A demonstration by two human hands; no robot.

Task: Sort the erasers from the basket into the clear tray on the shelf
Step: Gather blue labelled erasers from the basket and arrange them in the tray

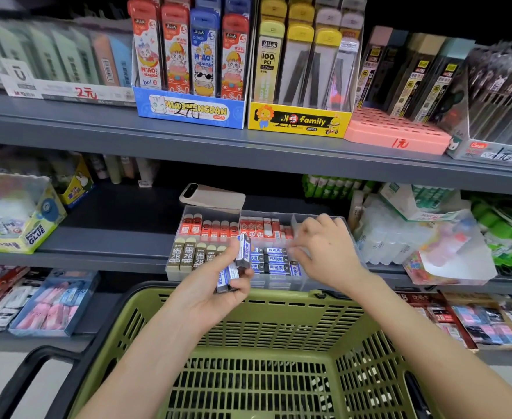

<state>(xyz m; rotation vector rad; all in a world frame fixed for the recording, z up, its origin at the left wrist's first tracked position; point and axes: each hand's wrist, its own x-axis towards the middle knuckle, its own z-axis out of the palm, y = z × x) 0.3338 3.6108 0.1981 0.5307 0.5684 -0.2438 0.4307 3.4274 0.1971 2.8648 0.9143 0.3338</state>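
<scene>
A clear tray (209, 211) stands on the middle shelf with rows of red, brown 2B and blue-and-white erasers in its compartments. My left hand (218, 285) grips a small bunch of blue-and-white erasers (239, 261) just in front of the tray, above the basket's far rim. My right hand (324, 246) hovers palm down over the tray's right side, above the stacked blue-and-white erasers (275, 260); its fingers are loosely bent and I cannot see anything held in them. The green plastic basket (278, 322) fills the bottom of the view, with a few erasers visible through its mesh floor.
A phone (212, 195) lies on the shelf behind the tray. Glue boxes (16, 216) sit at left and plastic-wrapped glue sticks (414, 234) at right. The upper shelf carries pencil-lead display boxes (188, 110). The black basket handle (34, 367) juts out at lower left.
</scene>
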